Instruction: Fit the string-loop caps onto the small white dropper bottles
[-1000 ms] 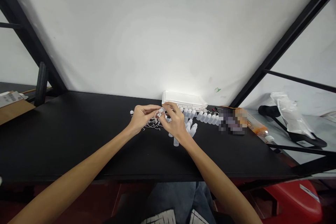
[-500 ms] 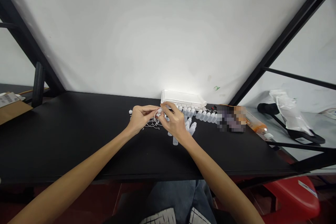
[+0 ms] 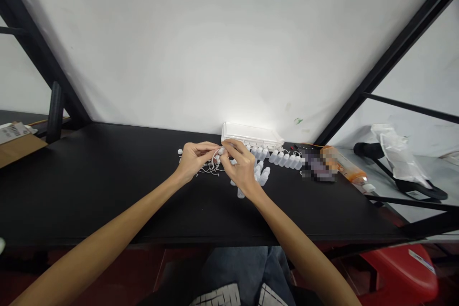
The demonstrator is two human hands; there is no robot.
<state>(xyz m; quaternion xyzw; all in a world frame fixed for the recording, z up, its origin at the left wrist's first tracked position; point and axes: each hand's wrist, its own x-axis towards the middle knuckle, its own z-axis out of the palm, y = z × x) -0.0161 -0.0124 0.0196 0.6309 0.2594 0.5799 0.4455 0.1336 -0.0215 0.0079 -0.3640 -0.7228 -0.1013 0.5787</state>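
Note:
My left hand (image 3: 193, 160) pinches a thin white tube at the middle of the black table. Close against it, my right hand (image 3: 239, 162) is closed on a small white cap (image 3: 221, 151), to which the tube runs. Below the fingers lies a tangle of thin white tubes (image 3: 208, 168). Small translucent bottles (image 3: 264, 176) lie just right of my right hand, and one bottle (image 3: 241, 193) shows below it. A row of capped bottles (image 3: 286, 159) stretches farther right. A loose white cap (image 3: 180, 151) sits left of my left hand.
Against the wall is a white tray (image 3: 251, 134). An orange-labelled bottle (image 3: 346, 167) lies at the table's right end, beside a blurred dark object (image 3: 318, 167). A cardboard box (image 3: 21, 146) is at far left. Below right stands a red stool (image 3: 401, 272).
The whole view has shifted slightly. Both hands stay together at the same place over the tubes, with my right fingers moved a little around the cap.

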